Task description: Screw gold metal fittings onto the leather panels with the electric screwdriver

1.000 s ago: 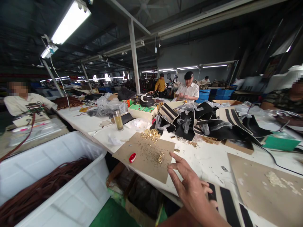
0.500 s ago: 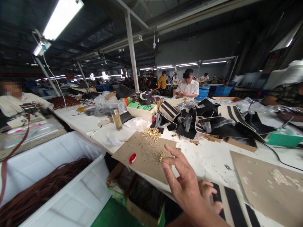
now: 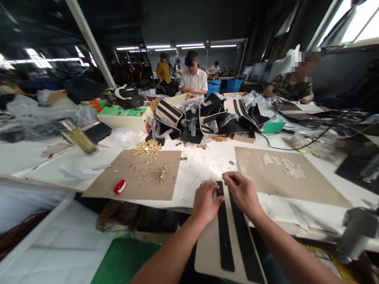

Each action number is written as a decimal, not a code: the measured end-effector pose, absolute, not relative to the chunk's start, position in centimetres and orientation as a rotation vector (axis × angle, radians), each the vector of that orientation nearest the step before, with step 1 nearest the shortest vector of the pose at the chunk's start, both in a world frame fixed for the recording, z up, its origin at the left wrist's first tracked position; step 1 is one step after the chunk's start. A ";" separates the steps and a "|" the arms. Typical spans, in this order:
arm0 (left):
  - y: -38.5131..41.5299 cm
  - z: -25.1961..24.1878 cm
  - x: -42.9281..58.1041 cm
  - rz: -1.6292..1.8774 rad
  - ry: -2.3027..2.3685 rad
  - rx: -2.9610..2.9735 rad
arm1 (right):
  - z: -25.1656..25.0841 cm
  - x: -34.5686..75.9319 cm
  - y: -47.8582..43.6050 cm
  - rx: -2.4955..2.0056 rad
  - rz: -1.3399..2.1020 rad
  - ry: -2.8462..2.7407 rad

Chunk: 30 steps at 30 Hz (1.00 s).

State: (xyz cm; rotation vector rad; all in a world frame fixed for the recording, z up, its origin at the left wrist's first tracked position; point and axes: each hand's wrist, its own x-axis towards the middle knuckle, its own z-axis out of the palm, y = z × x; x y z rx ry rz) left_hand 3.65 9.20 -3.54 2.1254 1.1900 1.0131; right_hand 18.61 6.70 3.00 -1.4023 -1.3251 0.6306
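A beige panel (image 3: 209, 252) with black stripes lies in front of me, its near end reaching over the table edge. My left hand (image 3: 207, 201) grips the panel's upper left part, its thumb and fingertips on the left black stripe (image 3: 225, 236). At the panel's top edge, beside that stripe, my right hand (image 3: 242, 193) is closed in a pinch. Whatever its fingertips hold is too small or hidden to make out. To the left, a few gold metal pieces (image 3: 162, 173) lie on a cardboard sheet (image 3: 139, 189), apart from a larger gold pile (image 3: 147, 148).
A red-and-white ring (image 3: 120, 187) sits on the cardboard. Another sheet (image 3: 310, 189) at right carries pale small bits (image 3: 291, 167). Striped black pieces (image 3: 192, 126), a green-topped machine (image 3: 124, 114) and a glass bottle (image 3: 78, 138) stand behind. Co-workers sit beyond. A white bin (image 3: 53, 244) is at lower left.
My view has swung right. My right hand has come back from above the cardboard with the gold pieces to the panel's top edge. My left hand has stayed at the panel.
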 end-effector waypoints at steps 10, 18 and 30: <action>9.8 -4.0 3.8 1.009 1.184 2.115 | -0.3 22.2 8.0 -1.645 0.726 -1.829; 9.1 -4.0 3.7 0.997 1.230 2.123 | -1.2 21.8 8.7 -1.791 0.754 -1.891; 8.4 -3.8 3.5 0.998 1.254 2.035 | -1.1 22.2 10.4 -1.738 0.954 -1.998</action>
